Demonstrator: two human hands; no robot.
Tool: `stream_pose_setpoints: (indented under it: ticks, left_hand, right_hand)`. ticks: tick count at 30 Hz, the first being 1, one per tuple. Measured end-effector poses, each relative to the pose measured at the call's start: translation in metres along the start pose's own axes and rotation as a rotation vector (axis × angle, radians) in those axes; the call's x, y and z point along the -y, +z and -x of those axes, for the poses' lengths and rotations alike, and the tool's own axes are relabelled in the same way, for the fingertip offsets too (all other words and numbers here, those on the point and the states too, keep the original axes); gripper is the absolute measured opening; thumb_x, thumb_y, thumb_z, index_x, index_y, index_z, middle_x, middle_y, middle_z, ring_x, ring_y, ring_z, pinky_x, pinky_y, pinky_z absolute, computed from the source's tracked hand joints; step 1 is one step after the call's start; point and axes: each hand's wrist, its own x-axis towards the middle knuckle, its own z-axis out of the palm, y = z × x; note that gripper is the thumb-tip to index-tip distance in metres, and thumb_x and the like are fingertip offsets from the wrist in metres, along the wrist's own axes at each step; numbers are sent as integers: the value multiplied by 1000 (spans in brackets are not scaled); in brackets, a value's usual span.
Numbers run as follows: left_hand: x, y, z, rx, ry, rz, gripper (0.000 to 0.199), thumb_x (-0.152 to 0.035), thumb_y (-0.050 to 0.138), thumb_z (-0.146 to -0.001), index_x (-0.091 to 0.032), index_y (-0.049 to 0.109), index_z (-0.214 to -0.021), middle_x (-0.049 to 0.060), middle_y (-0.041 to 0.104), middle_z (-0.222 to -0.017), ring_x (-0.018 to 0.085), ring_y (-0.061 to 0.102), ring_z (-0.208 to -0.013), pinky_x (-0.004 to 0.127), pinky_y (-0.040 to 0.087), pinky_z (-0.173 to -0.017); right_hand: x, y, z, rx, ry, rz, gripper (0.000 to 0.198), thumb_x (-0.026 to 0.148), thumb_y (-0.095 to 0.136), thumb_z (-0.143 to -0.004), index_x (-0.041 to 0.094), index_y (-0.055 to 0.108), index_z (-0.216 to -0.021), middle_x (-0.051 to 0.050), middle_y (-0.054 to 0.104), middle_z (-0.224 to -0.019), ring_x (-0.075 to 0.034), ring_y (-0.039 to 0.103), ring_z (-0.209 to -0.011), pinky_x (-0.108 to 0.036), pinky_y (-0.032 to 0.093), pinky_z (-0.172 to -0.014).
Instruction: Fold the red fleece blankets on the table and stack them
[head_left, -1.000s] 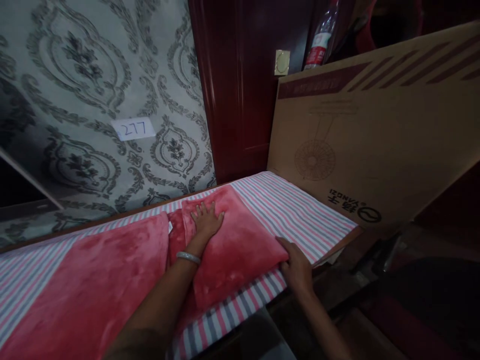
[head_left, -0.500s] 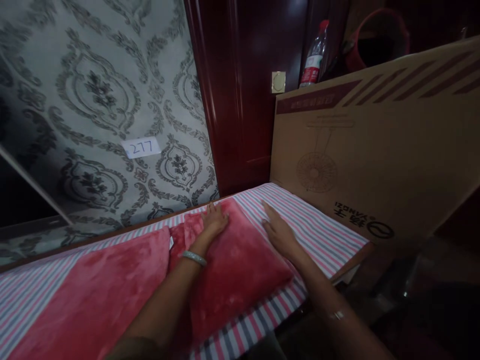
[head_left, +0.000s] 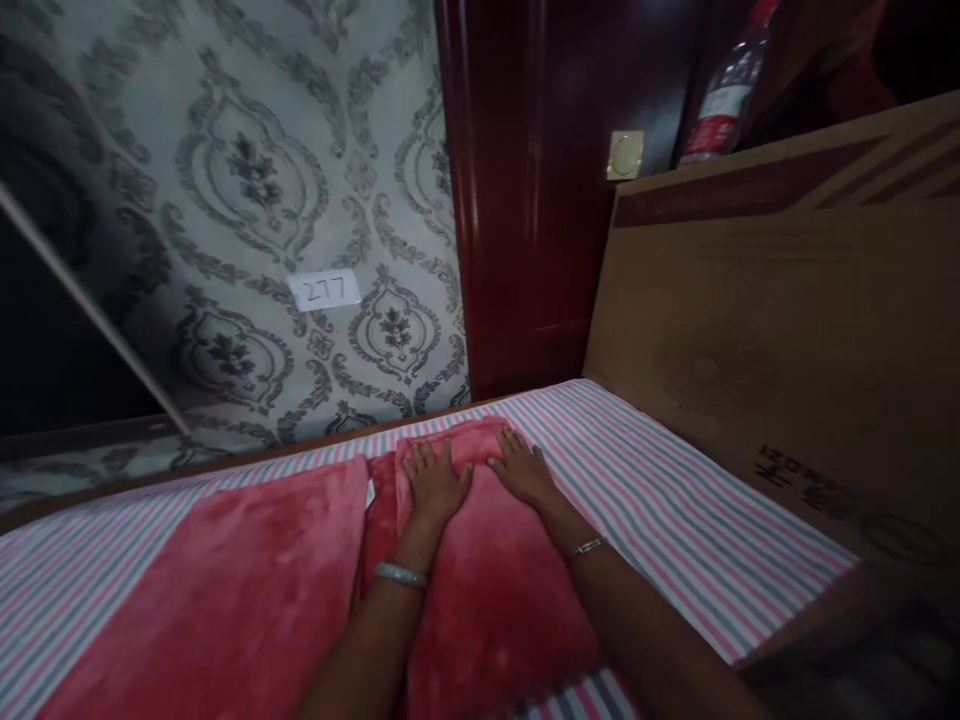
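Note:
A plush red-pink blanket (head_left: pixel 495 590) lies folded on the striped cloth (head_left: pixel 637 480). Its left part is a wide flat panel, and its right part is a thicker folded stack, with a darker strip and a small white tag between them. My left hand (head_left: pixel 436 485) rests flat on the far end of the right stack, fingers spread. Beside it, my right hand (head_left: pixel 525 468) lies flat near the stack's far right corner, fingers stretched out. Both palms touch the plush surface and neither grips it. The near edge of the blanket is partly hidden by my forearms.
A large cardboard box (head_left: pixel 697 300) stands along the right side, with a plastic bottle (head_left: pixel 720 115) on top. Behind the striped surface are a patterned wall with a paper label (head_left: pixel 325 290) and a dark red door panel (head_left: pixel 529 250). A dark screen-like panel (head_left: pixel 60 340) is at left.
My right hand has moved left from above the striped cloth onto the blanket stack. My left hand stays on the stack. The view has shifted, so the surroundings sit farther right.

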Motion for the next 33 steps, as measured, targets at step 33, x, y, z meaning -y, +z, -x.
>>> stream_pose_setpoints:
  ticks: [33]
  left_hand:
    - [67,-12,1,118,-35,281,68,-45,43,-93,-14,34,-153,14,17,-165,31,16,-152,53,4,-123]
  right_hand:
    - [55,25,1,-65,-92,180,57,46,36,-100,27,35,-154,-7,21,-165,-29,15,-152,-61,9,-118]
